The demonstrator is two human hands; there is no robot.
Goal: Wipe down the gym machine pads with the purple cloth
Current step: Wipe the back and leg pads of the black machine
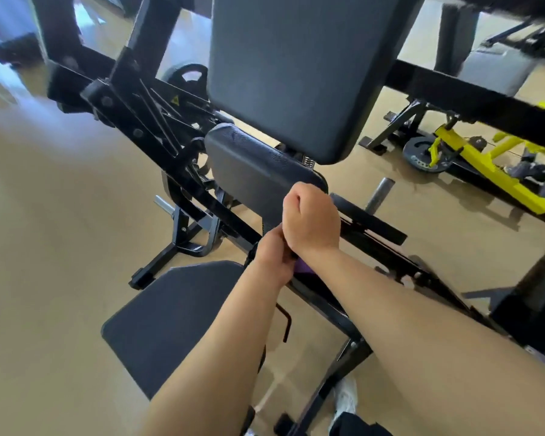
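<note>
The black gym machine has a large upright back pad, a smaller textured pad below it and a flat seat pad near me. My right hand is a closed fist at the near corner of the textured pad; whether it grips anything is hidden. My left hand is closed just below it, against the machine's frame. A small patch of the purple cloth shows at the left hand's fingers, under my right wrist. Most of the cloth is hidden.
A black foam roller and a steel peg stick out to the right of my hands. A yellow machine with a weight plate stands at the right. Black frame bars run to the left. Tan floor lies on the left.
</note>
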